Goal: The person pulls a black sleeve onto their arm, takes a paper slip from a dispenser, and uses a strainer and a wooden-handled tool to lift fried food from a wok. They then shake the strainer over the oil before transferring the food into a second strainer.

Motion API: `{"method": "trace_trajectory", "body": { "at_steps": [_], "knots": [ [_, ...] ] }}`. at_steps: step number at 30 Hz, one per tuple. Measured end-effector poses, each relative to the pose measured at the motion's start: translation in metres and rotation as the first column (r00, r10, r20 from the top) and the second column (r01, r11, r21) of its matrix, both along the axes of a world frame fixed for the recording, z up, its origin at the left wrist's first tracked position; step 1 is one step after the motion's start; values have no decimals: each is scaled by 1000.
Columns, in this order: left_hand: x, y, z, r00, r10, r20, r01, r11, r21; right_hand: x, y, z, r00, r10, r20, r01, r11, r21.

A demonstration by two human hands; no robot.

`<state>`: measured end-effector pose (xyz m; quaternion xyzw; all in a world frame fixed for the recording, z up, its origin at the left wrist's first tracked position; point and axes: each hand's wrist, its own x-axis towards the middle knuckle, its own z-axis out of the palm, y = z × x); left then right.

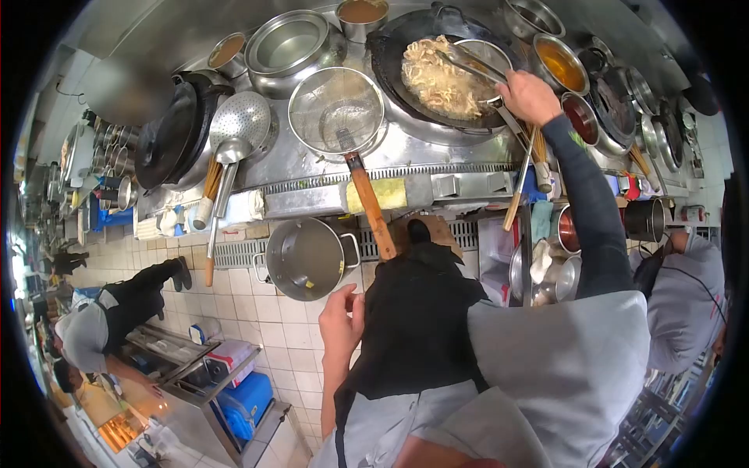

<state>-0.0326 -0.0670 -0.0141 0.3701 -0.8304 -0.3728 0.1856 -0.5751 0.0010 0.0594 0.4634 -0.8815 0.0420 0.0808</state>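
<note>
My right hand [530, 98] is closed around metal tongs [473, 64], whose tips reach over pale strips of food [437, 78] in bubbling liquid. The food is in a large black wok [388, 74] on the range. Part of a round strainer [491, 54] shows behind the tongs, in the wok. My left hand [342, 321] hangs low beside my black apron [421, 320], its fingers loosely curled with nothing in them. Nearest to it is a big metal pot [306, 257] on the floor.
A wire strainer [335, 109] with a wooden handle lies on the range, beside a perforated ladle [240, 123]. A yellow cloth [390, 195] lies on the front ledge. Containers of liquid [560, 66] stand right of the wok. One person [86, 327] is at left, another [686, 296] at right.
</note>
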Motion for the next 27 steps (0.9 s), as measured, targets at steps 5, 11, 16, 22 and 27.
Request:
{"method": "trace_trajectory", "body": {
  "at_steps": [5, 11, 16, 22, 27],
  "knots": [
    [-21, -4, 1, 996, 34, 85, -39, 997, 61, -52, -47, -15, 999, 17, 39, -25, 977, 211],
    [-31, -1, -3, 982, 116, 148, -139, 979, 153, -81, -92, -33, 997, -4, 83, -20, 959, 283],
    [-27, 0, -10, 976, 137, 170, -163, 975, 153, -85, -110, -37, 995, 14, 103, -45, 952, 301],
    [-22, -5, -16, 979, 133, 156, -151, 982, 116, -75, -118, -40, 998, 56, 25, -61, 951, 302],
    [-16, -11, -22, 980, 146, 132, -163, 977, 135, -68, -106, -16, 998, 10, 62, -26, 967, 252]
  ]
}}
